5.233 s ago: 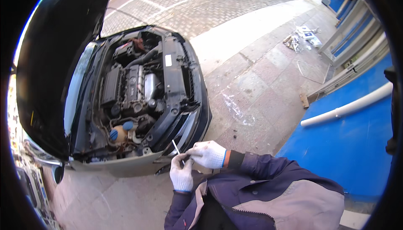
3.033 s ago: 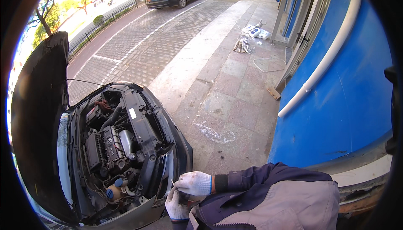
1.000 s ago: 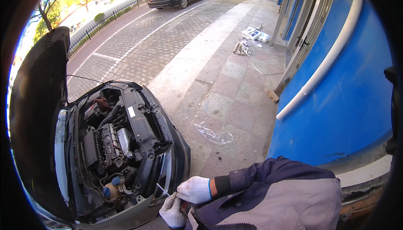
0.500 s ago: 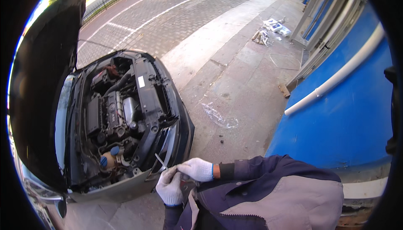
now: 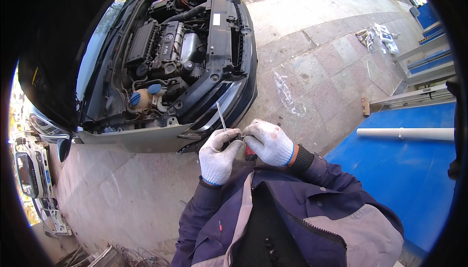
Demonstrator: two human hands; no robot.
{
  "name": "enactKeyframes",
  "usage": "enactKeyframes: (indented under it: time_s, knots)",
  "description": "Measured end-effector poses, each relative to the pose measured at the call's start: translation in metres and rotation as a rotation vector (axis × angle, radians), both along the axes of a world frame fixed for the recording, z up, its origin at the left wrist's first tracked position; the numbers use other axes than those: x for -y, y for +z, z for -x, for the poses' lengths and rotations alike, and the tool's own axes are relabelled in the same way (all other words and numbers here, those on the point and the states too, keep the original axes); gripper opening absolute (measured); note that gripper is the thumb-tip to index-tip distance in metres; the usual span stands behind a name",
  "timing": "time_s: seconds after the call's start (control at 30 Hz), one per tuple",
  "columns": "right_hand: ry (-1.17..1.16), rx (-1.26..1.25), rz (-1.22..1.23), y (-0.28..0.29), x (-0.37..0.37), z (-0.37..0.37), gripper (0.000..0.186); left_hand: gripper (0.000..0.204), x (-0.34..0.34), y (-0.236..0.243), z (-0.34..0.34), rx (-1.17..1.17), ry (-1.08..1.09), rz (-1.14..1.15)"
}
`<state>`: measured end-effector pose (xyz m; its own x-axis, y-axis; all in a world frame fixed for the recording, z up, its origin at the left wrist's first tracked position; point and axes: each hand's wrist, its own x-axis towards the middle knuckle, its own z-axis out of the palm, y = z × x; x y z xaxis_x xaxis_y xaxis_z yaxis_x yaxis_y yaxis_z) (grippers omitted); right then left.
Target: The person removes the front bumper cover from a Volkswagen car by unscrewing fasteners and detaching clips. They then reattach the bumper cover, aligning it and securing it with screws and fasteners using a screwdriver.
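Note:
My left hand [image 5: 217, 158], in a white knit glove with darkened fingertips, is closed around a thin metal rod [image 5: 221, 115]. The rod sticks up toward the car's headlight [image 5: 219, 107]; its lower end is hidden in the fingers. Opposite it, my right hand [image 5: 271, 142], gloved alike and stained on the back, pinches with its fingertips against the left ones. A small dark piece [image 5: 241, 137] shows between the two hands, too small to name. Just below the fingers, a red and black object [image 5: 250, 152] is partly covered.
A dark car stands at the left, its hood [image 5: 48, 42] raised over the engine [image 5: 168, 47] and the blue-capped reservoir [image 5: 142, 98]. At the right is a blue wall [image 5: 390, 164] with a white pipe [image 5: 414, 134]. Plastic film [image 5: 287, 94] and debris [image 5: 380, 38] lie on the pavement.
My view has turned, so the car sits higher and the jacket shows more. My hands are still together, with fingertips a little further apart; the rod stays in the left.

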<state>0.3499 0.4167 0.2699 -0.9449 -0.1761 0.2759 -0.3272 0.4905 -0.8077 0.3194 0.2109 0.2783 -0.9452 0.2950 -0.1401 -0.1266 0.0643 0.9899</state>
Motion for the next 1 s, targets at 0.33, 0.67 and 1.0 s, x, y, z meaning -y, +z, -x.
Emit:
enactKeyframes:
  time_s: [0.33, 0.67, 1.0]
  knots:
    - [0.083, 0.273, 0.149, -0.003, 0.000, 0.002, 0.013, 0.029, 0.004, -0.009, -0.002, -0.078, -0.048, 0.040]
    - [0.020, 0.019, 0.024, 0.003, 0.007, 0.009, 0.041, 0.038, 0.008, -0.020, 0.000, 0.257, 0.071, -0.144]
    - [0.030, 0.085, -0.026, -0.032, 0.041, 0.025, 0.033, 0.027, 0.037, -0.062, 0.007, 0.402, 0.103, -0.265]
